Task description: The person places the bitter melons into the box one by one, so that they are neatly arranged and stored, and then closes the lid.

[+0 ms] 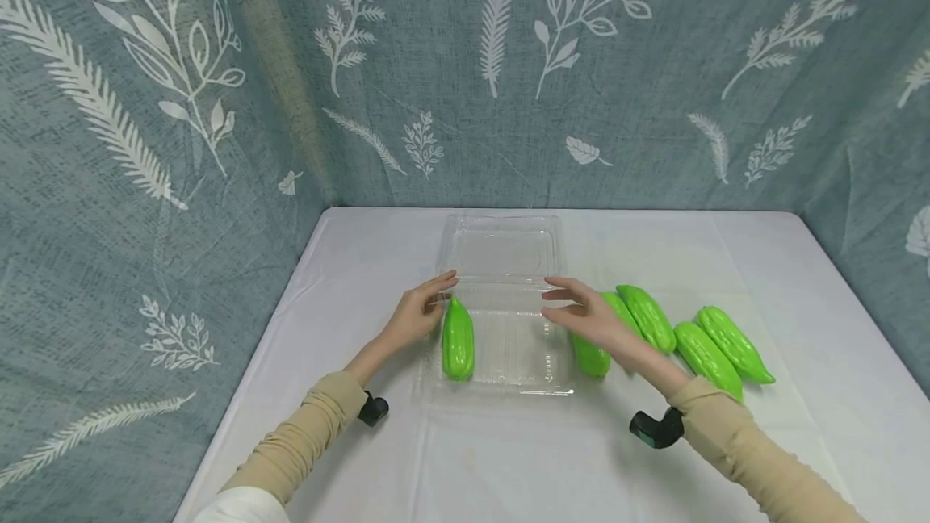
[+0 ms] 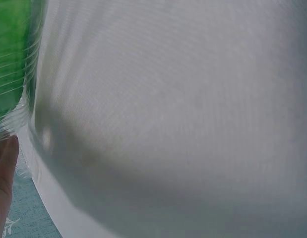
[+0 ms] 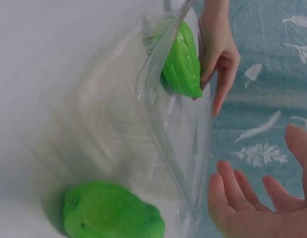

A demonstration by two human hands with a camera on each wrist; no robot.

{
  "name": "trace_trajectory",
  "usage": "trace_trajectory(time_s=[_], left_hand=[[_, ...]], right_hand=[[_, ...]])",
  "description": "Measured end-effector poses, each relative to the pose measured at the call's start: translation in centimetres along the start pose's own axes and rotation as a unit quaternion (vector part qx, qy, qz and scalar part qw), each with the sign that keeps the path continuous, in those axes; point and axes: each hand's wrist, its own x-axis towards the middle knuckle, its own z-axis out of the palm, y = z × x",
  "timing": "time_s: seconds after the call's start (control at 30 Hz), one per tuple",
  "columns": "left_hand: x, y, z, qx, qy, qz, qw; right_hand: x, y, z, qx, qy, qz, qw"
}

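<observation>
A clear plastic clamshell box (image 1: 508, 345) lies on the table with its lid (image 1: 501, 248) folded back. Along its left side sits one glossy green bitter melon (image 1: 458, 341), pointed end away from me. My left hand (image 1: 417, 313) is at the box's back left edge, thumb and fingers apart; in the left wrist view a fingertip (image 2: 12, 144) touches the ribbed plastic. My right hand (image 1: 584, 317) hovers by the right edge, fingers spread and holding nothing. Below it a green bitter melon (image 3: 111, 210) lies outside the box, partly covered by the hand in the head view.
Several more green bitter melons (image 1: 647, 320) lie on the white-covered table (image 1: 508, 458) to the right of the box, some side by side in a pair (image 1: 708, 357). A blue-grey leaf-patterned curtain (image 1: 450, 55) hangs behind the table and at both sides.
</observation>
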Motion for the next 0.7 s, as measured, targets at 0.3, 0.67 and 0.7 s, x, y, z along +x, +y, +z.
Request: trace_trajectory(time_s=[0.3,0.67,0.7], left_hand=[[0.1,0.0,0.0,-0.005,-0.002,-0.009,0.9999],[0.1,0.0,0.1,-0.009,-0.001,-0.006,0.9999],[0.1,0.0,0.1,-0.009,-0.001,-0.007,0.9999]], right_hand=[[-0.7,0.9,-2.2,-0.013,0.042,-0.008,0.9990],[-1.9,2.2,-5.7,-0.033,0.088,0.011,0.9955],[-2.1,2.2,-5.9,-0.036,0.091,0.014,0.9951]])
